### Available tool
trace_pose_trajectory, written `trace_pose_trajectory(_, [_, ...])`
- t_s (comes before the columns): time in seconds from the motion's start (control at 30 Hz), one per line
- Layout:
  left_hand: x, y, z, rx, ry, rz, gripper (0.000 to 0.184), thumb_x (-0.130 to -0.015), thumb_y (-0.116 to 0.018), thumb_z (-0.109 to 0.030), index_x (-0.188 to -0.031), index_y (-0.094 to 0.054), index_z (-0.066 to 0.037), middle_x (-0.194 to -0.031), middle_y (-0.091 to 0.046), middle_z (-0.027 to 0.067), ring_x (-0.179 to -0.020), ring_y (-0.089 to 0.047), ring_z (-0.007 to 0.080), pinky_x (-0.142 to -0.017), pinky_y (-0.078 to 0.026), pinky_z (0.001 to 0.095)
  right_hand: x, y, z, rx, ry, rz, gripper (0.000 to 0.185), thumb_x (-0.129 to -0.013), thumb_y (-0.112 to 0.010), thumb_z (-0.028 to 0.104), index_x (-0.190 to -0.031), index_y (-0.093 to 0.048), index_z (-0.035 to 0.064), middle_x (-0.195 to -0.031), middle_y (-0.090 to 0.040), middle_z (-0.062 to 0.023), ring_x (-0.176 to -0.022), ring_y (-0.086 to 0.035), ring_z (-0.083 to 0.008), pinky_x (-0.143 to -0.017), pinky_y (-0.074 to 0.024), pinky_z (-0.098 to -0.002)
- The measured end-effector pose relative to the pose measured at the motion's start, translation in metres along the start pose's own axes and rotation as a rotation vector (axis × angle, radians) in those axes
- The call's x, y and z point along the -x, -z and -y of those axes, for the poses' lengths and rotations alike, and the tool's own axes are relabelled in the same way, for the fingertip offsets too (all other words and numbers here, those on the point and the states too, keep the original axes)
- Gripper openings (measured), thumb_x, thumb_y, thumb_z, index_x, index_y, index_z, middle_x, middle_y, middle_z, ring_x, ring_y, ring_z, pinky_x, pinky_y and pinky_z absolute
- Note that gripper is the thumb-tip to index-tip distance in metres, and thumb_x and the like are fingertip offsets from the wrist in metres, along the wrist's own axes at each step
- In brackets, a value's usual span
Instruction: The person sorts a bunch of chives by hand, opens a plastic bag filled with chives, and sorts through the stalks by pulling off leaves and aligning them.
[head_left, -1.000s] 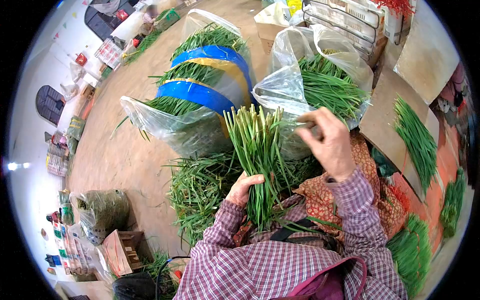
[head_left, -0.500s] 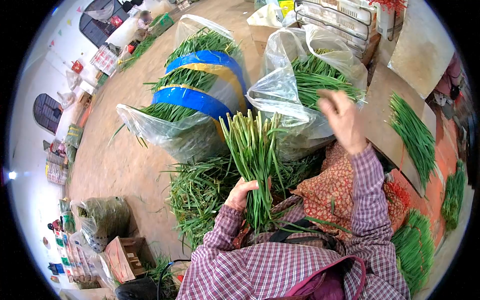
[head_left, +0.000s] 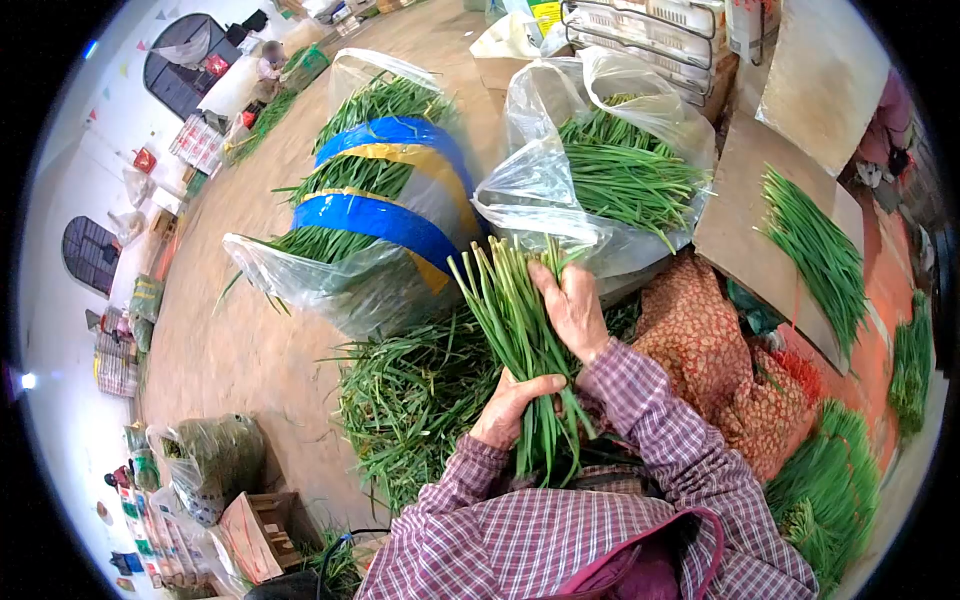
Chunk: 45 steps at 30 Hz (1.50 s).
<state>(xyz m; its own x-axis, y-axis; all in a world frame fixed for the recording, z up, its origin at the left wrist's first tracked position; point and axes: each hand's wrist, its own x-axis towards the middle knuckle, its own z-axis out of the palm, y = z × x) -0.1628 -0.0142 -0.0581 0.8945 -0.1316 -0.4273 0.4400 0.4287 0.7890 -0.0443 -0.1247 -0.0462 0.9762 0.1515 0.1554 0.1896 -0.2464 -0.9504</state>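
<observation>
My left hand [head_left: 512, 410] is wrapped round the lower part of a bunch of garlic chives [head_left: 510, 315], its thumb lying across the green leaves. The pale stalk ends point up and away from me. At the right side of those ends, my right hand [head_left: 575, 310] pinches some stalks between thumb and fingers; part of its grip is hidden. Beneath the bunch lies a heap of loose green leaves [head_left: 415, 410]. Just beyond my hands stands a clear plastic bag [head_left: 545, 205] packed with chives.
A bag with blue and yellow bands [head_left: 380, 215] stands ahead on the left. To the right, chives [head_left: 815, 250] lie on a board [head_left: 735, 235], and a large green bundle [head_left: 835, 490] lies nearer me. A wooden crate [head_left: 250, 540] sits at the lower left.
My right hand has come down from above the clear bag to the stalk ends of the bunch. The bunch, still in my left hand, now tilts left and sits slightly lower.
</observation>
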Motion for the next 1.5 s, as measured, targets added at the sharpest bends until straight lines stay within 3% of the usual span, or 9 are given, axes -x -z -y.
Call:
trace_pose_trajectory(0.2, [-0.001, -0.009, -0.017, -0.007, 0.103, -0.093, 0.034, -0.075, -0.068, -0.005, -0.105, -0.052, -0.004, -0.081, -0.06, 0.0026, -0.062, -0.06, 0.0138, -0.055, -0.053, 0.0271, -0.036, -0.007, -0.043, -0.06, 0.212, -0.164, 0.038, -0.091, -0.056, 0.03, -0.095, -0.062, -0.0064, -0.066, -0.061, -0.0112, -0.051, -0.055, -0.0188, -0.05, -0.0434, -0.0311])
trace_pose_trajectory(0.37, [-0.002, 0.017, -0.003, -0.306, 0.057, -0.097, 0.032, -0.075, -0.068, -0.006, -0.105, -0.057, -0.003, -0.091, -0.062, 0.0075, -0.076, -0.063, 0.0159, -0.068, -0.054, 0.0289, -0.066, 0.007, -0.052, -0.346, -0.3, -0.242, 0.027, -0.09, -0.055, 0.026, -0.089, -0.064, 0.0002, -0.064, -0.059, -0.0063, -0.045, -0.047, -0.0106, -0.042, -0.0401, -0.026])
trace_pose_trajectory(0.5, [0.023, 0.013, -0.007, -0.101, -0.018, -0.097, 0.031, -0.076, -0.067, -0.005, -0.105, -0.059, 0.0, -0.097, -0.064, 0.0103, -0.085, -0.063, 0.018, -0.074, -0.053, 0.0315, -0.088, 0.087, -0.063, -0.458, -0.2, -0.151, 0.025, -0.091, -0.054, 0.025, -0.102, -0.057, 0.0015, -0.068, -0.059, -0.0029, -0.045, -0.047, -0.0087, -0.041, -0.0439, -0.0248])
trace_pose_trajectory(0.57, [0.007, 0.03, -0.007, 0.059, -0.018, -0.091, 0.03, -0.076, -0.068, -0.005, -0.104, -0.057, 0.0, -0.079, -0.063, 0.0053, -0.061, -0.061, 0.0129, -0.053, -0.053, 0.0248, -0.063, 0.088, -0.033, -0.538, -0.158, -0.014, 0.045, -0.09, -0.057, 0.026, -0.126, -0.042, 0.003, -0.097, -0.061, -0.0126, -0.071, -0.061, -0.0168, -0.059, -0.0534, -0.0277])
trace_pose_trajectory(0.7, [0.005, 0.005, -0.031, -0.16, -0.007, -0.028, 0.03, -0.074, -0.066, -0.004, -0.102, -0.056, -0.001, -0.086, -0.064, 0.0063, -0.068, -0.061, 0.014, -0.058, -0.052, 0.0256, -0.017, 0.05, -0.019, -0.693, -0.268, 0.447, 0.105, -0.074, -0.074, 0.041, -0.146, -0.003, 0.0123, -0.142, -0.028, -0.0195, -0.124, -0.04, -0.0327, -0.1, -0.0404, -0.0426])
trace_pose_trajectory(0.83, [0.002, -0.003, -0.014, -0.288, -0.027, 0.053, 0.028, -0.076, -0.067, -0.004, -0.101, -0.054, -0.001, -0.082, -0.061, 0.0033, -0.067, -0.058, 0.0119, -0.059, -0.048, 0.0247, 0.002, 0.01, 0.015, -0.417, 0.193, 0.203, 0.096, -0.071, -0.079, 0.029, -0.143, -0.018, 0.013, -0.138, -0.037, -0.0168, -0.116, -0.048, -0.026, -0.096, -0.0418, -0.0356])
trace_pose_trajectory(1.0, [0.002, -0.006, -0.005, -0.482, -0.128, 0.091, 0.028, -0.078, -0.066, -0.01, -0.103, -0.056, 0.0, -0.082, -0.061, 0.0034, -0.07, -0.057, 0.0103, -0.061, -0.047, 0.0255, -0.01, 0.008, 0.002, 0.019, 0.357, -0.023, 0.038, -0.081, -0.068, 0.027, -0.11, -0.058, 0.0037, -0.078, -0.068, -0.0076, -0.067, -0.064, -0.0172, -0.063, -0.0515, -0.0318])
trace_pose_trajectory(1.33, [0.0, -0.012, -0.008, -0.235, 0.101, 0.074, 0.027, -0.075, -0.066, -0.008, -0.098, -0.06, 0.005, -0.095, -0.066, 0.013, -0.082, -0.063, 0.0192, -0.078, -0.049, 0.0287, -0.051, 0.017, -0.047, -0.345, -0.095, 0.176, 0.036, -0.088, -0.058, 0.02, -0.118, -0.056, 0.0003, -0.118, -0.059, -0.0108, -0.112, -0.051, -0.0212, -0.098, -0.0386, -0.0351])
trace_pose_trajectory(1.5, [0.021, -0.001, 0.0, -0.2, 0.132, 0.03, 0.038, -0.069, -0.071, -0.007, -0.104, -0.059, -0.002, -0.092, -0.064, 0.0064, -0.082, -0.061, 0.0151, -0.079, -0.048, 0.0295, -0.085, 0.049, -0.055, -0.518, -0.417, -0.133, 0.029, -0.09, -0.056, 0.025, -0.103, -0.061, 0.0005, -0.082, -0.057, -0.0063, -0.063, -0.054, -0.0121, -0.062, -0.0499, -0.0287])
